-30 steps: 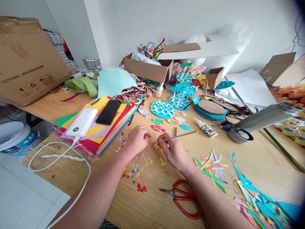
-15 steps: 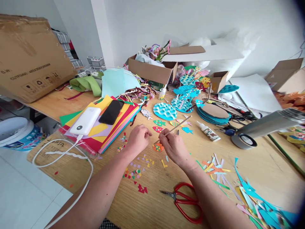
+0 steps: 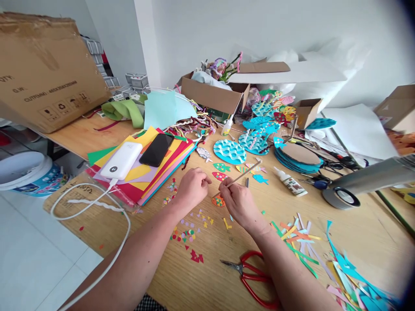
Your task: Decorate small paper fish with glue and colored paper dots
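Note:
My right hand (image 3: 239, 199) is closed around a thin wooden stick (image 3: 244, 173), whose lower end reaches down beside an orange paper fish (image 3: 218, 201). Just left of that fish, my left hand (image 3: 193, 186) rests with its fingers curled; whatever they may hold is too small to make out. Green, red, yellow and blue paper fish lie beyond my hands, the red one (image 3: 219, 176) closest. A round blue piece with wavy strips (image 3: 230, 151) lies behind them. Small cut paper dots and triangles (image 3: 183, 236) are scattered below my left hand.
Red-handled scissors (image 3: 256, 276) lie near my right forearm. At left are coloured papers with a phone (image 3: 156, 149) and a white power bank (image 3: 121, 160), its cable crossing my left forearm. A glue bottle (image 3: 290, 181), paper strips (image 3: 300, 237) and a metal flask (image 3: 366, 179) stand or lie at right.
The view has shifted slightly, so the table's things appear a little farther right. My hands keep nearly the same pose, and the stick is still in my right hand.

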`<state>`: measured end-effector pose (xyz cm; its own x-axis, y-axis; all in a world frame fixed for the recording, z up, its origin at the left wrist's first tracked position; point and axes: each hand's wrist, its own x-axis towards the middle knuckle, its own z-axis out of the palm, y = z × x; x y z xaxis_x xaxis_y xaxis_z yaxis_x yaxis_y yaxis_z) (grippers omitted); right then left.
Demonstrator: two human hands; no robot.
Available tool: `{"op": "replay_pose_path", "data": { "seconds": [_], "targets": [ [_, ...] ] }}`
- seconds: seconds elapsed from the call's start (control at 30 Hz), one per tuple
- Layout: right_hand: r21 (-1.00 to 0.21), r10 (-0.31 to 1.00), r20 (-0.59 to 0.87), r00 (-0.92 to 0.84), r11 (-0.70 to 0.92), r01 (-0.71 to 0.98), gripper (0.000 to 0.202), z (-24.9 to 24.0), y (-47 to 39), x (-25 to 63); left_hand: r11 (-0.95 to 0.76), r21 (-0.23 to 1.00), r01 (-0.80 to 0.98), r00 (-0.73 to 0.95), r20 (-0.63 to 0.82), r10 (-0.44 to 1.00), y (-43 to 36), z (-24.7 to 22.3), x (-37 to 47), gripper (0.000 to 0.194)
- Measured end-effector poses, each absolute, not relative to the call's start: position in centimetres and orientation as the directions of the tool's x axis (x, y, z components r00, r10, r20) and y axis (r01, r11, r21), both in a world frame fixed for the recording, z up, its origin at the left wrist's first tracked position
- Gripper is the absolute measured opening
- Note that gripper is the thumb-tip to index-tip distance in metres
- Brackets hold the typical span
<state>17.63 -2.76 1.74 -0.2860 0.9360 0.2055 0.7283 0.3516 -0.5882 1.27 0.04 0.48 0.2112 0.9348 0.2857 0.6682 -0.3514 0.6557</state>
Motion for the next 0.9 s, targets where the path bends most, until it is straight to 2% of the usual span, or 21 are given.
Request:
{"op": "replay_pose_path", "data": {
  "seconds": [0.3, 0.57, 0.9],
  "targets": [
    [-0.525, 0.916, 0.253, -0.311, 0.400, 0.751, 0.019, 1.7, -3.1, 17.2, -0.357, 0.658, 0.663, 0.213, 0.292, 0.933, 0.1, 0.2, 1.3, 0.028],
    [-0.658, 0.938, 0.282, -0.200, 0.341, 0.671, 0.028, 1.3, -2.9, 18.1, -0.369, 0.653, 0.662, 0.221, 0.301, 0.928, 0.2, 0.2, 1.2, 0.029],
    [-0.651, 0.943, 0.279, -0.179, 0.323, 0.687, 0.026, 1.4, -2.5, 18.8, -0.452, 0.637, 0.625, 0.350, 0.289, 0.891, 0.1, -0.3, 1.5, 0.030]
  ]
}}
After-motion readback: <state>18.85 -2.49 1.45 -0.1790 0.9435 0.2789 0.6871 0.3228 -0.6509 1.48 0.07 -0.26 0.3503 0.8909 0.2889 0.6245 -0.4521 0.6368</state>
